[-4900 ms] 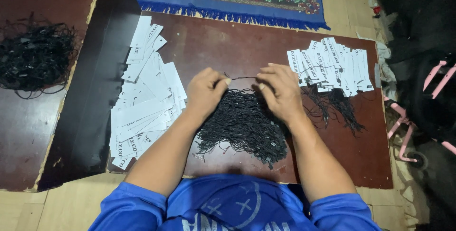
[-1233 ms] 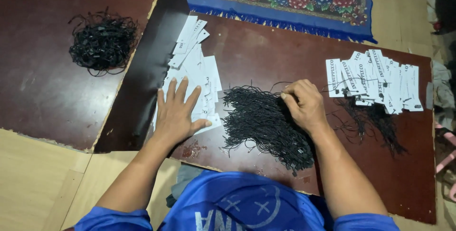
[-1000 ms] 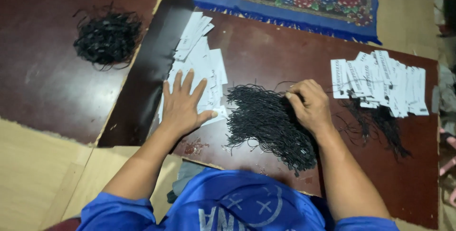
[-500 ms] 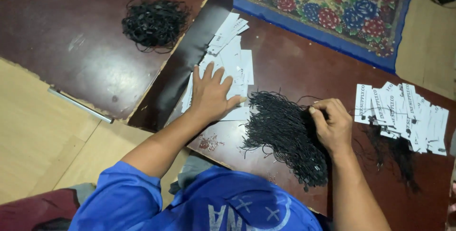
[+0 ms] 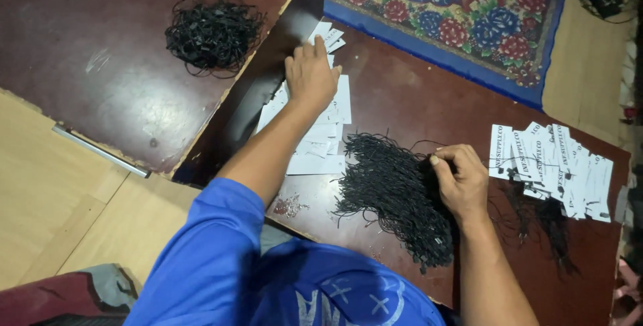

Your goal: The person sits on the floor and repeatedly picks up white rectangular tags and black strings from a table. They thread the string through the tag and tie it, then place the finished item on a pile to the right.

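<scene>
Head view shows the left hand (image 5: 311, 78) lying flat, fingers spread, on the blank tags (image 5: 315, 135), gripping nothing. Just right of these tags lies the cord pile (image 5: 395, 199). At its right edge the right hand (image 5: 462, 182) pinches some cords. Strung tags (image 5: 552, 168) lie further right.

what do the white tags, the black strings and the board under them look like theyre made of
White tags: thin matte card or stiff paper, lying flat with crisp edges. Black strings: thin cord, likely waxed or synthetic; limp, tangled strands. Board: dark red-brown wood or laminate, semi-glossy, with a pale chipped edge.
</scene>
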